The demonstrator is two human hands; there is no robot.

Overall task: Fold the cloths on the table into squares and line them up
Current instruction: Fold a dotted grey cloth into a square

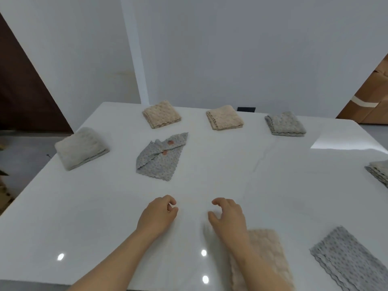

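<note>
Beige cloth (266,255) nearest, glossy white table (105,206) — grey walls (231,49)

Two bare forearms reach in from the lower edge of the view, over the table (105,206). No sleeves show on either arm; both are uncovered from the wrist back to where the frame cuts them off. The left hand (157,215) wears no glove, ring, watch or band that can be seen. The right hand (228,217) is likewise bare at fingers and wrist. The nails look short and unpainted, though the picture is soft there. No markings show on either arm.
</note>
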